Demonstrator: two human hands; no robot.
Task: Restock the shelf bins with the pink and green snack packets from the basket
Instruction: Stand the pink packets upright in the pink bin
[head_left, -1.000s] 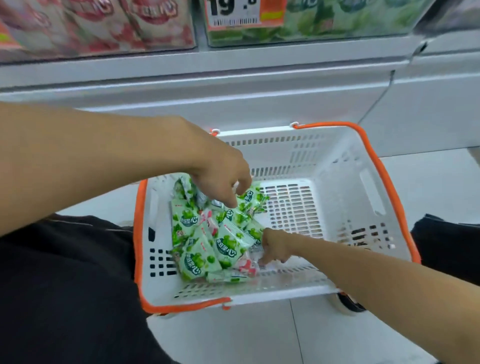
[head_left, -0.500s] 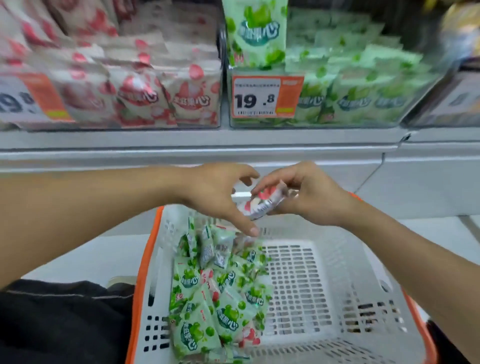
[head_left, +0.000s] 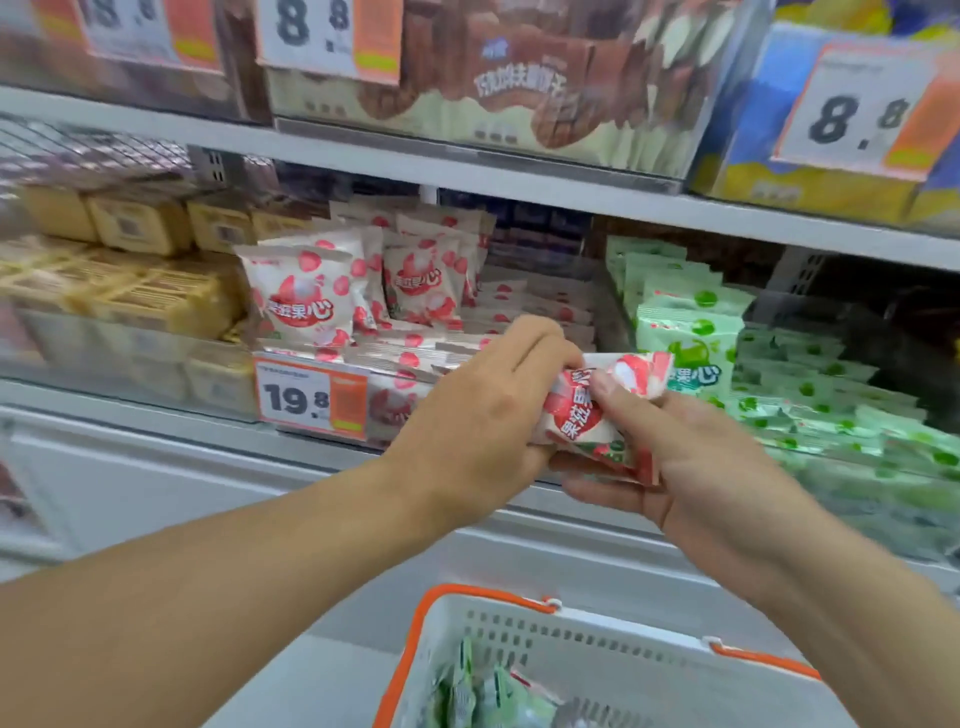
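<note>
While both hands meet on one packet, the scene reads from the left as follows.

Far left of the grip: yellow boxed goods (head_left: 156, 296), stacked on the same shelf level, no part of the task.

Left of and beyond the grip: pink bin (head_left: 332, 364), clear-fronted, holding upright and flat pink packets; price tag (head_left: 310, 397) on its front reads 19.8. Probably the destination.

Left hand (head_left: 478, 415): fingers curled over the near-left end of the pink snack packet (head_left: 597, 410), knuckles toward the camera. It seems to be taking or steadying the packet so it can be steered into the pink bin.

Pink snack packet: held in the air between the two hands, in front of the shelf edge, tilted, printed face to the camera.

Right hand (head_left: 691, 457): thumb pressed on the face, fingers under the lower edge, pinching the packet from the right. Whether more packets lie beneath cannot be told.

Right of the grip: green bin (head_left: 779, 374), green packets in rows.

Below the grip: basket (head_left: 587, 631), white with orange rim, green packets (head_left: 483, 696) remaining; restocking appears unfinished.
</note>
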